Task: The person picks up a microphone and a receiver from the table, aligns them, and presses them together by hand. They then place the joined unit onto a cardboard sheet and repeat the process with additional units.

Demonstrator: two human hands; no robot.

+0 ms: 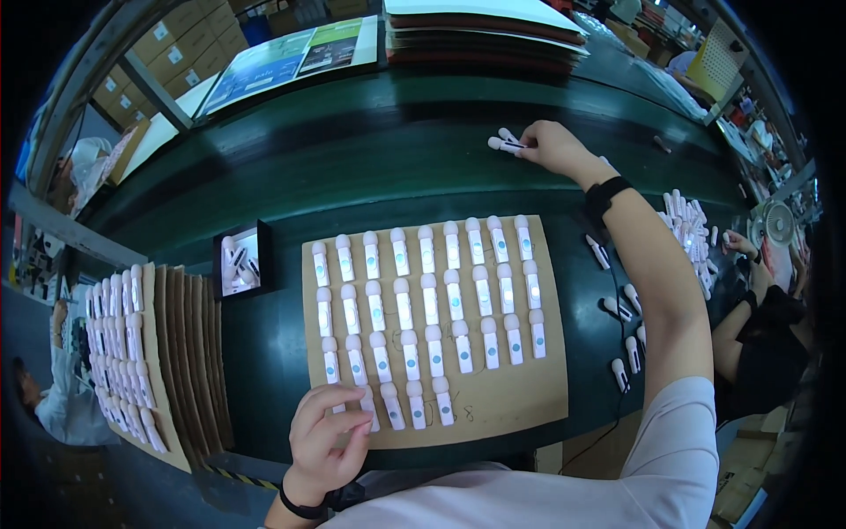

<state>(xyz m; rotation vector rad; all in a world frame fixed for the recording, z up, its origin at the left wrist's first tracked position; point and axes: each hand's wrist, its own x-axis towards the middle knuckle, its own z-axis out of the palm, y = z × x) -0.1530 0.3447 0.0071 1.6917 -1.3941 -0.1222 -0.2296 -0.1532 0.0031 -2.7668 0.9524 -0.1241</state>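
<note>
On a brown cardboard sheet (515,392) lie rows of small pale pink wand massagers (409,353) with rounded heads, most bearing a round blue spot. My left hand (328,436) is over the sheet's near left corner, fingers loosely bent and apart, beside the nearest row. It partly covers the massagers there; whether it touches one I cannot tell. Farther off, over the green bench, my right arm reaches out. Its hand (553,148) is closed on a pair of wand massagers (506,141), their round heads pointing left.
A black box (267,256) holding more massagers stands left of the sheet. Farther left, stacked cardboard sheets (189,353) carry a filled one. Loose massagers (633,353) and a dark cable lie under my right arm, with a heap (689,231) beyond. Other people sit at both sides.
</note>
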